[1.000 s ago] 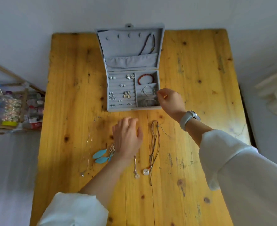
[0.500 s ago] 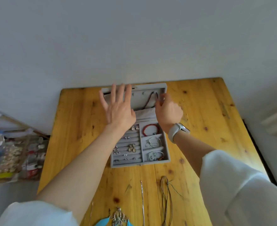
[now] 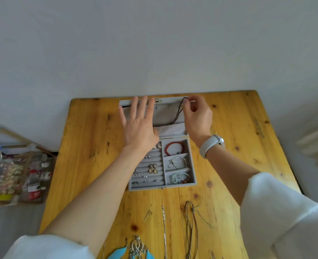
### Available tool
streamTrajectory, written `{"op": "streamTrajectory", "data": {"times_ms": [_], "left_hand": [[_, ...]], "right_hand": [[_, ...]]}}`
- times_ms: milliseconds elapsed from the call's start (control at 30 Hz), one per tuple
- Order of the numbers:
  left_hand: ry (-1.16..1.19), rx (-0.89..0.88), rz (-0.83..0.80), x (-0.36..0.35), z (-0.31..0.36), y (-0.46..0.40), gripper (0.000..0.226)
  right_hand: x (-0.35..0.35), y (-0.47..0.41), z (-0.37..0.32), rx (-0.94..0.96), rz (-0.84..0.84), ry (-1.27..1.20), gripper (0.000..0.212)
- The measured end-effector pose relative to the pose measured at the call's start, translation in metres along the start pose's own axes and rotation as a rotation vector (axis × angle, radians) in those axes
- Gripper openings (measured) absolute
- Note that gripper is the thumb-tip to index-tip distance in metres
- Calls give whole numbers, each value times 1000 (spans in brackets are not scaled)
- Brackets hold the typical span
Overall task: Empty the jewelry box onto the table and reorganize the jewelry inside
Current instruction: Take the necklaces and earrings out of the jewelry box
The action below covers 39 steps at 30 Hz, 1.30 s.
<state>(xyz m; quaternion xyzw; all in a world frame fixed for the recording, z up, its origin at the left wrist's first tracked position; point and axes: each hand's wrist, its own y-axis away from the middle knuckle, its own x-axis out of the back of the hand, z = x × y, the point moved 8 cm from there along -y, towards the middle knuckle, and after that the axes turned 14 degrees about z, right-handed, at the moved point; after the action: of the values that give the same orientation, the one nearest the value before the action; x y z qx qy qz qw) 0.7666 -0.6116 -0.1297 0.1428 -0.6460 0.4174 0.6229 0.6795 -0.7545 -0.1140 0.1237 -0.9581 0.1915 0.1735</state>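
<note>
since the earlier frame your right hand (image 3: 197, 116) has risen; its fingers (image 3: 187, 100) pinch the dark cord necklace (image 3: 177, 114) at the lid (image 3: 165, 113), upper centre; your left hand (image 3: 139, 126) lies flat, fingers released.

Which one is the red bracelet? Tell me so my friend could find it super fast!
Find the open grey jewelry box on the yellow wooden table. Its tray has three small pockets stacked down the right-hand side; look in the one nearest the lid. The red bracelet is a ring of round red beads there, while the two pockets below hold thin silvery and pale blue bracelets.
</note>
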Motion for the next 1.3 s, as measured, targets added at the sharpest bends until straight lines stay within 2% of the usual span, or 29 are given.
{"op": "streamTrajectory", "data": {"times_ms": [67,167,267,333,467,567,667,733,800,900,967,1067,1167,1233,1300], "left_hand": [[29,25,-58,0,0,-2,83],[79,70,-89,9,2,-4,80],[252,53,75,32,20,4,74],[485,33,94,43,42,16,72],[900,141,-206,36,87,54,74],[1066,205,-333,31,115,87,55],[1061,238,-371,28,132,126,27],[1049,261,-397,23,139,152,23],[1096,314,-482,16,148,179,34],[1213,375,-663,11,170,216,65],[1214,337,-766,8,184,240,70],[1150,233,-782,1,196,263,40],[1104,304,-724,-7,194,275,17],[1121,399,-741,-14,188,282,10],[1163,444,-794,-16,188,289,15]], "right_hand": [[9,-6,-24,84,-72,-100,5],[26,-9,-55,148,-170,-164,7],[47,-6,-75,115,-257,-244,15],[63,0,-85,111,-296,-284,20],[103,16,-91,68,-320,-354,20],[133,30,-82,11,-316,-381,13],[164,42,-61,-97,-268,-388,12],[181,54,-44,-193,-257,-404,17],[193,71,-32,-246,-315,-402,19],[205,98,-12,-306,-475,-368,18],[214,108,3,-378,-546,-367,12],[229,114,27,-481,-566,-350,5],[239,117,42,-528,-572,-353,5],[241,121,47,-578,-581,-367,12],[240,128,51,-666,-603,-421,14]]}}
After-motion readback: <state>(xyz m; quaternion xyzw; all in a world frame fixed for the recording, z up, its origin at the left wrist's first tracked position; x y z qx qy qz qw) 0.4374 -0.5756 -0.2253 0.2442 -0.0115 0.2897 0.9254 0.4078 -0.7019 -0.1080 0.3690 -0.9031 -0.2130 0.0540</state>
